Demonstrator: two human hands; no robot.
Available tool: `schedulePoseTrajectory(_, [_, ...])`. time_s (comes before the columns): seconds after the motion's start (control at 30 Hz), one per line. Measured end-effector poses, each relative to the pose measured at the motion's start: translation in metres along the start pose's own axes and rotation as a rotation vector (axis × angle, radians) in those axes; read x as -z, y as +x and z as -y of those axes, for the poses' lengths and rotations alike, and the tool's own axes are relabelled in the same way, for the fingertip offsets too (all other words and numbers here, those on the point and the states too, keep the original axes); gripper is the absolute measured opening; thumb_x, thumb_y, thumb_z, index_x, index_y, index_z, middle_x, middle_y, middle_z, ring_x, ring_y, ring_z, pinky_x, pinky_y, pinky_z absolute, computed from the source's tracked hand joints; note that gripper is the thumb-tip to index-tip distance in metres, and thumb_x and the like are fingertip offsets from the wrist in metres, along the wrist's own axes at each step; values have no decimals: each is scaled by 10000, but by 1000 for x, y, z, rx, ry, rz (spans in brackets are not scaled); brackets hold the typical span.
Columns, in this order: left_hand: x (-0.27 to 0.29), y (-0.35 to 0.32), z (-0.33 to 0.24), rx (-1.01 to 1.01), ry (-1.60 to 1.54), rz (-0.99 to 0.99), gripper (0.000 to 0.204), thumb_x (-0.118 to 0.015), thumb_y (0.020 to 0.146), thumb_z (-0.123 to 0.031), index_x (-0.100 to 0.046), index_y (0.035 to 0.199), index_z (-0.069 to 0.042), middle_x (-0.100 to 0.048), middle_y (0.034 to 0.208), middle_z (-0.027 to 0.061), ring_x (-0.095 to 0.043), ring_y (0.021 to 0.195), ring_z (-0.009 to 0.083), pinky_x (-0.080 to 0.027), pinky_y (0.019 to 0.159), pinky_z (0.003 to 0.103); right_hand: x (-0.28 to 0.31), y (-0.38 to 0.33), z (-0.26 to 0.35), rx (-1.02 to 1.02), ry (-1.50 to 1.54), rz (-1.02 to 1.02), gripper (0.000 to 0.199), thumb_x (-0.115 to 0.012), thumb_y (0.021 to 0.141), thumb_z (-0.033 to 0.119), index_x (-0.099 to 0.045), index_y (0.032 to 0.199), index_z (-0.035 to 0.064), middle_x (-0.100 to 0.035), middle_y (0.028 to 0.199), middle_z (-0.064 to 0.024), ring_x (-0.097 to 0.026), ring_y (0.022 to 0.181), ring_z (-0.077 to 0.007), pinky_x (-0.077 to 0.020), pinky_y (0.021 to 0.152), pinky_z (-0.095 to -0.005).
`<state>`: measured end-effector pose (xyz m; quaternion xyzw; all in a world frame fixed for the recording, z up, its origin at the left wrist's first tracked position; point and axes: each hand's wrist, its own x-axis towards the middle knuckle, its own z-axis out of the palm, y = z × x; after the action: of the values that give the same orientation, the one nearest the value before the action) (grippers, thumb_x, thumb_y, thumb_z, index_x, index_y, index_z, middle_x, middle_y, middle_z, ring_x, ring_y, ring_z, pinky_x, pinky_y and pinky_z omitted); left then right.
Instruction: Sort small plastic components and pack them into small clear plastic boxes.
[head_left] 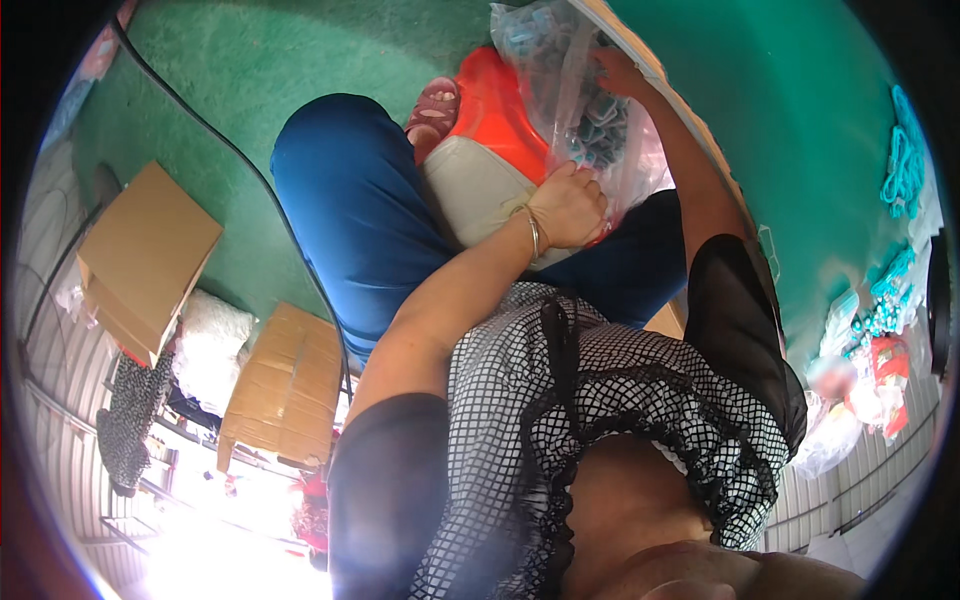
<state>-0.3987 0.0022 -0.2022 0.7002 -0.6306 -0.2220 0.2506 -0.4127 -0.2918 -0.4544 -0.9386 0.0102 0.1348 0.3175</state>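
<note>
One clear plastic bag (573,85), filled with blue-grey pieces (602,142) too jumbled to count, lay by the knees. The left hand (568,206), below one bangle (535,236), was clamped on its near edge; the right hand (618,73) was at its far side, grip impossible to tell. Two cardboard boxes (150,250) sat leftward.

The scuffed green floor (245,55) carries a tan cardboard box (150,255), a creased brown cardboard carton (280,390) and, between them, a crumpled white plastic bundle (213,340), while the smooth green surface (800,150) at right bears a looped turquoise cord bundle (903,150) beside turquoise beaded strands (885,300) and red plastic packaging (890,370).
</note>
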Motion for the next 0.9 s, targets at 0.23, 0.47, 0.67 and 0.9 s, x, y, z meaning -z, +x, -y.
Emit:
schedulePoseTrajectory(0.23, [-2, 1, 2, -7, 5, 17, 296, -623, 761, -379, -647, 766, -84, -625, 775, 46, -583, 806, 207, -405, 778, 368, -16, -6, -29, -25, 80, -13, 452, -667, 723, 137, -571, 1154, 39, -610, 944, -141, -612, 885, -267, -491, 792, -387])
schedulePoseTrajectory(0.47, [-2, 1, 2, -14, 22, 18, 307, -618, 775, -390, -648, 776, -85, -623, 779, 44, -583, 804, 206, -406, 781, 366, 29, -16, 10, -234, -3, 320, 294, -658, 742, 174, -586, 1004, 64, -564, 838, -73, -533, 745, -169, -440, 665, -330])
schedulePoseTrajectory(0.67, [-4, 6, 6, -14, -10, 58, 304, -620, 778, -390, -652, 793, -88, -626, 802, 45, -587, 823, 209, -405, 785, 368, 67, -17, 89, -292, 132, 368, 279, -651, 750, 188, -602, 992, 59, -580, 835, -75, -550, 768, -169, -448, 693, -317])
schedulePoseTrajectory(0.9, [0, 5, 21, -56, -77, 23, 286, -628, 788, -340, -687, 898, -82, -641, 864, 78, -601, 876, 236, -433, 801, 385, 108, -51, 143, -398, 273, 288, 266, -643, 759, 203, -621, 978, 53, -599, 832, -77, -570, 794, -168, -458, 726, -302])
